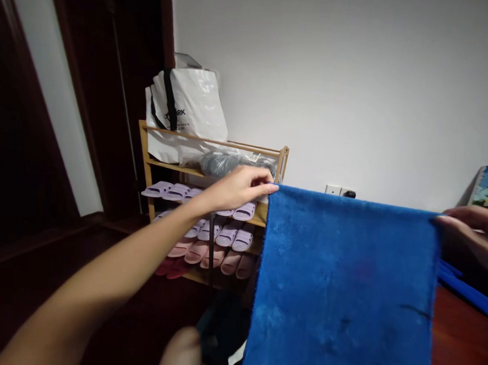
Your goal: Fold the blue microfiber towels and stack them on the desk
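A blue cloth [345, 277] with dark stains hangs spread out in front of me, its lower end running out of view. My left hand [247, 185] pinches its upper left corner between thumb and fingers. At the upper right corner my right hand [476, 230] grips the cloth, partly cut off by the picture's edge. The top edge is stretched almost straight between the two hands. Whatever lies behind the cloth is hidden.
Behind my left arm stands a wooden shoe rack [213, 141] with lilac slippers [243, 238] and pink slippers [197, 252]. A white bag [194, 105] sits on top. At right, a blue object [469, 292] lies on a reddish-brown surface [462, 333]. A wall socket [333, 189] shows above the cloth.
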Available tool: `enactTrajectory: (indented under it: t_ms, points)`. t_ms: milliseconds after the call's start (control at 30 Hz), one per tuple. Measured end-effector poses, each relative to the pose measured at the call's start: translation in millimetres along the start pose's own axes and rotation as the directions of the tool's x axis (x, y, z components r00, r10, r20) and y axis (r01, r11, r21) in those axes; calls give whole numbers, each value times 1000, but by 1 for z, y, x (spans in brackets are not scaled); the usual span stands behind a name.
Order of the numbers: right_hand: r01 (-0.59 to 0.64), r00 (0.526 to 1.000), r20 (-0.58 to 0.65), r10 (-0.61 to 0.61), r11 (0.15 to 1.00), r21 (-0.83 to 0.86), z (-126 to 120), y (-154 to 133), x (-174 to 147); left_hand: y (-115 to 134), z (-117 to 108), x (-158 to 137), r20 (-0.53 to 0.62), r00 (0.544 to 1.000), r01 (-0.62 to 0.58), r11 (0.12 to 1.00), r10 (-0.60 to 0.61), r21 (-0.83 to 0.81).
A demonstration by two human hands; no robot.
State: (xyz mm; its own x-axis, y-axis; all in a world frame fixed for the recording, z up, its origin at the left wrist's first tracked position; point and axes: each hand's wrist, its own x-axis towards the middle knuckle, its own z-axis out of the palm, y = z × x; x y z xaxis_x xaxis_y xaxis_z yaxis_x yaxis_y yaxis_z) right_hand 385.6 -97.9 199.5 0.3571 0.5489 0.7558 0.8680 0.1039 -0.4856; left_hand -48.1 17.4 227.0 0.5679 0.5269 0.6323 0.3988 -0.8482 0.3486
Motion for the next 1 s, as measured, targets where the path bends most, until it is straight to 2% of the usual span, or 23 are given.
enactTrajectory:
  t_ms: [67, 100, 200, 233, 300, 400, 533, 633, 767, 867, 1000]
  points:
    - [102, 982, 164, -98, 995, -19, 21, 3, -4, -20, 19, -1, 7, 1000, 25, 999, -26, 39]
    - [119, 972, 206, -111, 992, -29, 35, 10, -4, -31, 31, -2, 10, 999, 41, 998, -42, 54]
    - [102, 947, 313, -74, 992, -75, 87, 41, -4, -66, 75, -2, 30, 988, 145, 981, -150, 132]
    - [98, 941, 334, -62, 991, -93, 107, 52, -6, -79, 92, -1, 32, 973, 220, 960, -228, 171]
    - [93, 924, 382, -34, 986, -137, 146, 72, -15, -102, 128, 0, 26, 949, 301, 931, -313, 205]
    - [94, 888, 460, 17, 971, -219, 199, 94, -39, -131, 179, -4, 16, 891, 436, 866, -454, 245]
    - [110, 832, 548, 80, 946, -305, 247, 118, -70, -158, 228, -17, 14, 827, 534, 792, -563, 295]
    - [121, 806, 582, 104, 934, -335, 270, 137, -83, -175, 248, -26, 15, 832, 519, 788, -554, 332]
    - [101, 789, 595, 156, 921, -377, 291, 158, -88, -194, 263, -31, 51, 848, 478, 804, -527, 354]
    - [78, 774, 599, 206, 907, -413, 296, 168, -90, -201, 268, -32, 72, 851, 461, 805, -521, 374]
    - [79, 742, 630, 228, 904, -420, 291, 173, -95, -196, 266, -36, 96, 853, 436, 802, -513, 409]
